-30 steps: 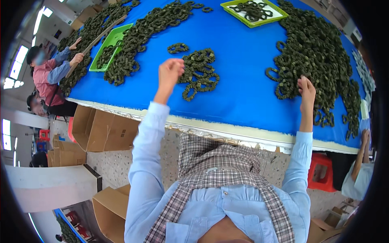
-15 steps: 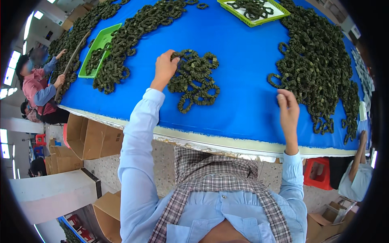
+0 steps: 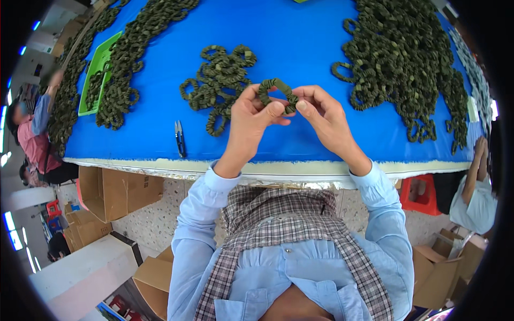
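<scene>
Between my two hands, just above the near part of the blue table, is a dark green gathered-fabric scrunchie. My left hand pinches its left side with thumb and fingers. At its right side, my right hand grips the band the same way. A small pile of matching scrunchies lies just beyond and to the left of my left hand. Thread snips rest near the table's front edge, left of my left forearm, blades pointing away.
A large heap of scrunchies covers the right side of the blue table. At the left stand a green tray and another long heap. A person in pink works at the far left; another person's arms rest at the right edge.
My hands, apart half a second ago, have come together and now hold one scrunchie. My left hand has left the small pile. The snips now show on the table.
</scene>
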Demonstrator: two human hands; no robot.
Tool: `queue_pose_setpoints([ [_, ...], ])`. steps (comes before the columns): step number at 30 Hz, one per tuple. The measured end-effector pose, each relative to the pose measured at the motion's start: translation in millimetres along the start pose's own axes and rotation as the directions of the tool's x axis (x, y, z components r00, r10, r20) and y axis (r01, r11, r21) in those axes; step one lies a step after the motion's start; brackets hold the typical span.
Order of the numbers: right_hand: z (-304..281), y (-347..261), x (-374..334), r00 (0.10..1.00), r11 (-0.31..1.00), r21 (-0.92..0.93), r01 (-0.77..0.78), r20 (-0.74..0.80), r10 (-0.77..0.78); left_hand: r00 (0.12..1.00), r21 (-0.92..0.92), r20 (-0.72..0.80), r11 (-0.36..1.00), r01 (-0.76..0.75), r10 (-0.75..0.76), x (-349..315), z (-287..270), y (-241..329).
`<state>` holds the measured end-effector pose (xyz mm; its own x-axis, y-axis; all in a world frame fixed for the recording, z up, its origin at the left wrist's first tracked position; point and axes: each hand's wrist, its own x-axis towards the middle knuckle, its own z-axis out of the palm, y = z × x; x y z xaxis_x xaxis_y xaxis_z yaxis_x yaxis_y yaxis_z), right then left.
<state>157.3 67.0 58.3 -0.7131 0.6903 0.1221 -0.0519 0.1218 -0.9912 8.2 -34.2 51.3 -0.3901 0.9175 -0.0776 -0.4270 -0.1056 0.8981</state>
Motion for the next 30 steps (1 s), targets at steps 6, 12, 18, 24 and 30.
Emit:
queue_pose_setpoints([
  [6,-18.6,17.7,-5.4,0.997,0.987,0.141,-0.081,0.019,0.079,1.0,-0.037,0.01,0.999,-0.026,0.026,-3.7,14.2,-13.9],
  [12,-17.9,26.2,-7.9,0.991,0.972,0.191,-0.133,0.028,0.13,1.0,-0.036,-0.027,0.999,0.003,-0.004,-3.1,6.0,-19.9],
  [18,-11.8,32.1,-7.7,0.992,0.993,0.11,-0.034,-0.121,0.047,0.997,-0.079,-0.069,0.997,0.011,-0.016,-2.3,7.7,-25.9],
  [24,-7.6,20.4,-4.4,0.864,0.683,-0.601,0.415,0.026,-0.502,0.99,0.006,-0.103,0.996,-0.092,0.092,-3.7,20.5,-26.5],
  [30,-7.4,22.8,-6.1,0.948,0.868,-0.398,0.297,0.018,-0.317,0.863,0.773,0.263,0.44,-0.456,0.432,4.7,-4.9,-8.8],
])
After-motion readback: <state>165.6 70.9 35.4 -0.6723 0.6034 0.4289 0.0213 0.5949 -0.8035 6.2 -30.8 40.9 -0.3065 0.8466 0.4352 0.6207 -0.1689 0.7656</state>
